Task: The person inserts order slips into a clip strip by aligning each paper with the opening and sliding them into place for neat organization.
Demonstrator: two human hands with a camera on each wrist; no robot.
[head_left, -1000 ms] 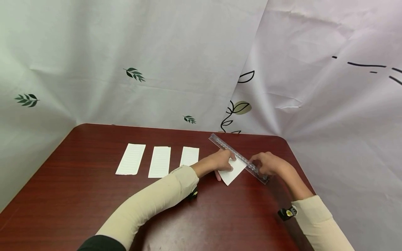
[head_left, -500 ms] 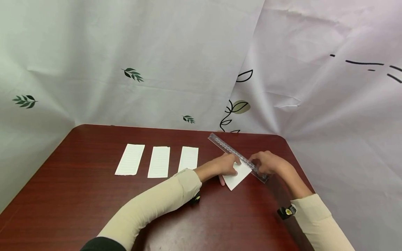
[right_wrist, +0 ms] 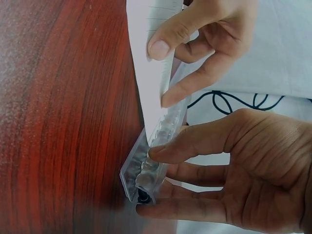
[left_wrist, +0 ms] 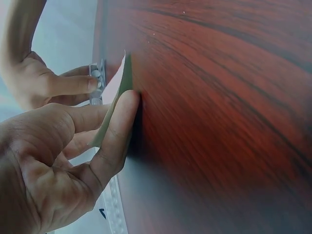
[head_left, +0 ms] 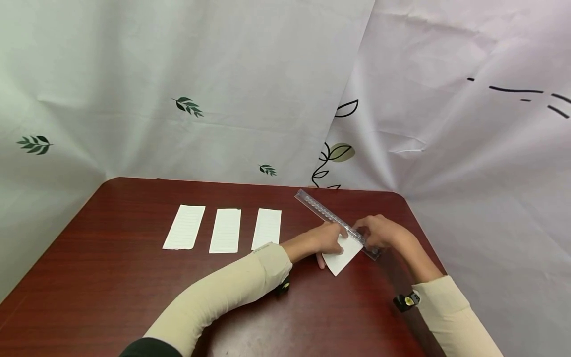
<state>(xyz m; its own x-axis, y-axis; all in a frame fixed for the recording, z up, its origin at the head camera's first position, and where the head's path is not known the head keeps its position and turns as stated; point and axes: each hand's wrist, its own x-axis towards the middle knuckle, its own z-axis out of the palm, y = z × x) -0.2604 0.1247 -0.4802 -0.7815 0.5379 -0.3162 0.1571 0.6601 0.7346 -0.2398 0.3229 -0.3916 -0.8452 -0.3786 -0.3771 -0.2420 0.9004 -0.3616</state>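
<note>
My left hand (head_left: 327, 239) pinches a white paper slip (head_left: 342, 259), its thumb on top and other fingers underneath. The slip's near corner lifts toward me, and faint printed lines cross it in the right wrist view. One edge of the slip meets a clear plastic ruler (head_left: 317, 206), which lies diagonally at the table's right side. At the ruler's near end, my right hand (head_left: 381, 232) grips it; the thumb (right_wrist: 168, 152) presses on top beside the slip's tip, and the other fingers lie along its far side. A row of rounded bumps runs down the ruler.
Three lined white paper slips, left (head_left: 184, 227), middle (head_left: 225, 230) and right (head_left: 267, 227), lie in a row on the dark red wooden table (head_left: 111, 277). A white patterned curtain (head_left: 214, 74) hangs right behind the table's back edge.
My left hand has slid the paper slip along the ruler, rightward and toward me, closer to the right hand. The right hand and ruler have stayed in place.
</note>
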